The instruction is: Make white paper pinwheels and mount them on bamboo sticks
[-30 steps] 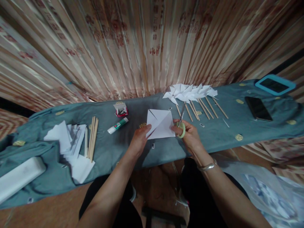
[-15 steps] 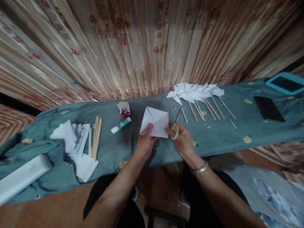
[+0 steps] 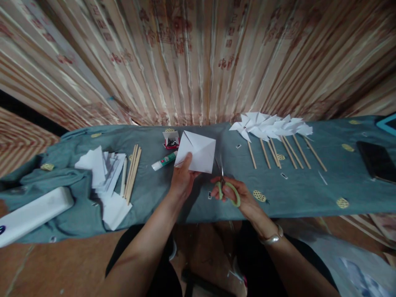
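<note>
While left hand (image 3: 183,178) pinches paper (image 3: 201,152), scissors (image 3: 222,180) in right hand (image 3: 245,196)

The sheet (image 3: 201,153) is matt paper, the scissor blades (image 3: 222,170) glossy metal, sticks (image 3: 134,176) wooden.

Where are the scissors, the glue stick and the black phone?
Scissors (image 3: 222,180): head view, on the pivot above the handles.
Glue stick (image 3: 167,159): head view, on its green label.
Black phone (image 3: 378,161): head view, on the middle of its dark face.
</note>
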### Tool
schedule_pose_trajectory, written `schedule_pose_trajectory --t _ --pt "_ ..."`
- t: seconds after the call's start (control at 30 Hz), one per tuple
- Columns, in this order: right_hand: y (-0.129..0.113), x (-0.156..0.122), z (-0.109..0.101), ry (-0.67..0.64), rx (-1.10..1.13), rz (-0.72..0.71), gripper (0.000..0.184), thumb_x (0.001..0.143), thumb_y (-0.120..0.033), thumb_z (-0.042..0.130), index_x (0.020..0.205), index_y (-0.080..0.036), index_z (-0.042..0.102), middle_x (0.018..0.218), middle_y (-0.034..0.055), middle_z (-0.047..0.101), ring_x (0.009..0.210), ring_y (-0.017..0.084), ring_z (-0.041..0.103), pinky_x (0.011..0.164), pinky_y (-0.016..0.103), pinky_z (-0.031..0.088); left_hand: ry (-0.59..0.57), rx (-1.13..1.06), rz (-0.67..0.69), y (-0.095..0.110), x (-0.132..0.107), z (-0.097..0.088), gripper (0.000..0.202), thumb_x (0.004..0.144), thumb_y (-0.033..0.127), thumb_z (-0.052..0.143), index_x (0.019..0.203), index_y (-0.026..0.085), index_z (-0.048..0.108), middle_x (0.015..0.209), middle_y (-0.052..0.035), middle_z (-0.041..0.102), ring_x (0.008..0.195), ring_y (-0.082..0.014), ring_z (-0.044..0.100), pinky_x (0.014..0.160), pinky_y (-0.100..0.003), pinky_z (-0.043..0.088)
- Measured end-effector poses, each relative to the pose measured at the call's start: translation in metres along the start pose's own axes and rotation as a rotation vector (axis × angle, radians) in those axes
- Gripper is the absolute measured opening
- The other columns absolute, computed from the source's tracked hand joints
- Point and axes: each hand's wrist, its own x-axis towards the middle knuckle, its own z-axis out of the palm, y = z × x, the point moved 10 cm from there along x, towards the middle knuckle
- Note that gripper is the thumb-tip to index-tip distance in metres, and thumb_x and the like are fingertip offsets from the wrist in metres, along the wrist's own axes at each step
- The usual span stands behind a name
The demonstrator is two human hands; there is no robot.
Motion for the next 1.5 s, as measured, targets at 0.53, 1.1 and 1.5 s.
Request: schedule_pose_trajectory --t 0.53,1.1,1.5 --pt "0.012 -0.012 0.011 -0.196 -0.080 0.114 0.052 0.072 -0.060 0.072 0.100 -0.016 0.068 0.069 0.0023 0.065 0.057 0.013 0.055 0.056 0.028 0.047 -0.044 0.095 -0.059 -0.003 -0.002 0.006 0.012 0.088 0.022 0.058 0.097 0.017 0.065 0.083 -0.0020 0.068 0.065 -0.0132 0.064 0.060 -0.025 0.054" --pt "0.012 -0.012 0.008 -0.156 -0.086 0.144 0.055 0.068 -0.063 0.074 0.097 -0.017 0.069 0.065 0.0013 0.064 0.053 0.012 0.054 0.051 0.026 0.044 -0.025 0.089 -0.068 -0.006 -0.004 0.007 0.013 0.083 0.027 0.067 0.092 0.018 0.066 0.079 -0.0027 0.070 0.062 -0.0133 0.063 0.058 -0.024 0.051" --pt "0.015 -0.012 0.008 -0.151 -0.075 0.155 0.052 0.066 -0.061 0.077 0.094 -0.018 0.070 0.064 0.0000 0.062 0.054 0.010 0.053 0.051 0.023 0.043 -0.027 0.081 -0.062 -0.007 -0.003 0.006 0.013 0.084 0.025 0.065 0.094 0.019 0.068 0.086 -0.0037 0.071 0.066 -0.0154 0.065 0.061 -0.028 0.054"
